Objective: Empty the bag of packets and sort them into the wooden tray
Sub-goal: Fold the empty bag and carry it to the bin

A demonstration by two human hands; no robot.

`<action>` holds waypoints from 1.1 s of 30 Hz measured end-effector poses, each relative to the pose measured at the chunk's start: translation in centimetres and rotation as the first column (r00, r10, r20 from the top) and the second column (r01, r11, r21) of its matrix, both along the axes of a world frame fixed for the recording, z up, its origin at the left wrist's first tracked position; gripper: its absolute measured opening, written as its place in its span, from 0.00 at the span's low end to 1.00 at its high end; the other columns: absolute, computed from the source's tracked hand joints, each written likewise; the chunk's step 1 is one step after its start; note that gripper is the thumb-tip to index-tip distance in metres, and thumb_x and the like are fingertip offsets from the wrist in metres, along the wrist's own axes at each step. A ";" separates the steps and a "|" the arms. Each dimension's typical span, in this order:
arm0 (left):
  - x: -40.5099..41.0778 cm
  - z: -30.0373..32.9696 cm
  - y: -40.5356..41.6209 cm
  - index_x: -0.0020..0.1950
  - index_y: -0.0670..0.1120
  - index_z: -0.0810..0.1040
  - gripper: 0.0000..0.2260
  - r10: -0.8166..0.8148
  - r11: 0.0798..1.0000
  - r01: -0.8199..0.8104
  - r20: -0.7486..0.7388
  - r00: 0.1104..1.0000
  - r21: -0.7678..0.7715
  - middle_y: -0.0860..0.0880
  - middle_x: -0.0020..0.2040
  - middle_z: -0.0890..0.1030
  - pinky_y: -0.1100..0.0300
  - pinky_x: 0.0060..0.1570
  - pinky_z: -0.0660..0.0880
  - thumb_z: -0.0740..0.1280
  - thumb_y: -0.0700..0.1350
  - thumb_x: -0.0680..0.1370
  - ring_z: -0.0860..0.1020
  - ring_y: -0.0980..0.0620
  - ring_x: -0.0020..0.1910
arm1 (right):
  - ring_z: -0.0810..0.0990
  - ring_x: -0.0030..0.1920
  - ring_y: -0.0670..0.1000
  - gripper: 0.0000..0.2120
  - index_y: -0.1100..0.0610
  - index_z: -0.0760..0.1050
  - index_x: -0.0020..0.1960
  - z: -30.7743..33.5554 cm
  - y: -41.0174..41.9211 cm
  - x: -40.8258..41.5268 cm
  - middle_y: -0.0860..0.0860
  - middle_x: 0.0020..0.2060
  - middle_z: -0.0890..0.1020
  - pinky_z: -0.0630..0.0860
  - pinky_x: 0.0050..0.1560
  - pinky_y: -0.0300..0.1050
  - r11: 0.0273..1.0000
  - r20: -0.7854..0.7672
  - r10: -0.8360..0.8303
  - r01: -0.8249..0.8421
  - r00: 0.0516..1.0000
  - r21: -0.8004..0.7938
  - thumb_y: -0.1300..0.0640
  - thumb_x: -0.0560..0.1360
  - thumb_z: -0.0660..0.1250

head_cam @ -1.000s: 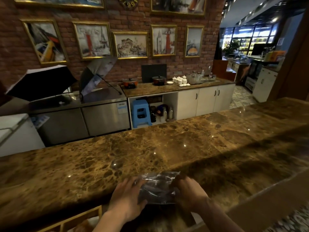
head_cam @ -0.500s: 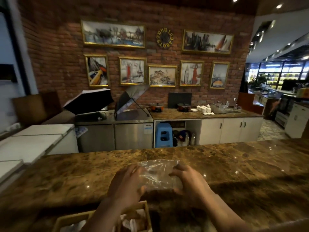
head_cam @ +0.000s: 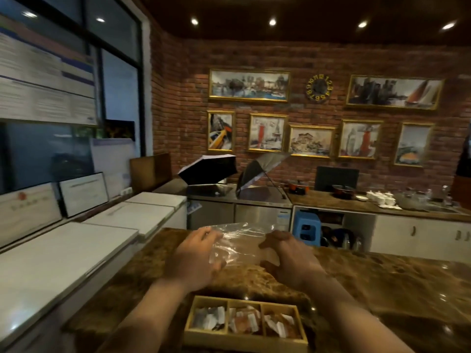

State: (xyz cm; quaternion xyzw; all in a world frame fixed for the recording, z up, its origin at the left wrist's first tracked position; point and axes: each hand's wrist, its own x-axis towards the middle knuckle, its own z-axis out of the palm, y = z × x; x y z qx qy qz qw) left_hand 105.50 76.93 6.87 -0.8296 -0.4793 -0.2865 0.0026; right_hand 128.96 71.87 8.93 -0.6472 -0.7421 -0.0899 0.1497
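A clear plastic bag lies flat on the brown marble counter, and it looks empty. My left hand rests on the bag's left edge with fingers spread. My right hand presses its right edge, fingers bent over it. Close to me, between my forearms, stands the wooden tray with three compartments side by side. Each compartment holds small packets: pale ones on the left, orange-brown ones in the middle, brown and white ones on the right.
White chest freezer lids run along the left of the counter. Behind the counter are a steel unit with two open umbrellas, a blue stool, and a back counter with pots and white cups.
The view has swung left and up, bringing the whole tray and the freezers into sight. Both hands stay on the bag, which now lies flatter and further out on the counter.
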 end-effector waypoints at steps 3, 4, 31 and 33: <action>-5.1 0.5 -1.6 0.74 0.60 0.65 0.28 0.079 0.993 -0.079 -0.011 0.997 -0.092 0.56 0.76 0.65 0.54 0.70 0.68 0.69 0.58 0.75 0.67 0.52 0.73 | 0.70 0.70 0.48 0.20 0.42 0.72 0.68 -0.1 0.6 -4.6 0.44 0.71 0.70 0.71 0.68 0.46 0.995 -0.025 0.098 -0.097 0.995 0.016 0.43 0.77 0.69; -6.8 0.6 -2.2 0.74 0.61 0.64 0.28 0.110 0.989 -0.113 -0.037 0.993 -0.090 0.57 0.76 0.66 0.53 0.71 0.67 0.68 0.60 0.75 0.67 0.53 0.73 | 0.71 0.69 0.48 0.20 0.43 0.73 0.67 -0.2 0.8 -6.1 0.44 0.70 0.71 0.72 0.66 0.45 0.991 -0.031 0.136 -0.136 0.990 0.016 0.43 0.77 0.69; -28.6 1.0 -27.2 0.75 0.57 0.64 0.30 0.941 0.275 -0.961 -0.197 0.276 -0.034 0.51 0.76 0.67 0.52 0.71 0.67 0.67 0.62 0.76 0.68 0.49 0.73 | 0.77 0.60 0.50 0.16 0.50 0.81 0.59 -1.5 -0.8 -40.3 0.47 0.60 0.80 0.76 0.57 0.44 0.251 -0.133 0.963 -0.959 0.234 0.134 0.49 0.72 0.75; -28.4 0.9 -29.1 0.75 0.57 0.63 0.30 0.953 0.221 -0.974 -0.200 0.226 -0.047 0.51 0.77 0.66 0.51 0.72 0.66 0.66 0.62 0.76 0.67 0.49 0.73 | 0.78 0.58 0.52 0.14 0.52 0.82 0.56 -1.8 -2.2 -41.6 0.48 0.58 0.81 0.74 0.55 0.42 0.190 -0.142 0.975 -0.970 0.169 0.150 0.49 0.73 0.75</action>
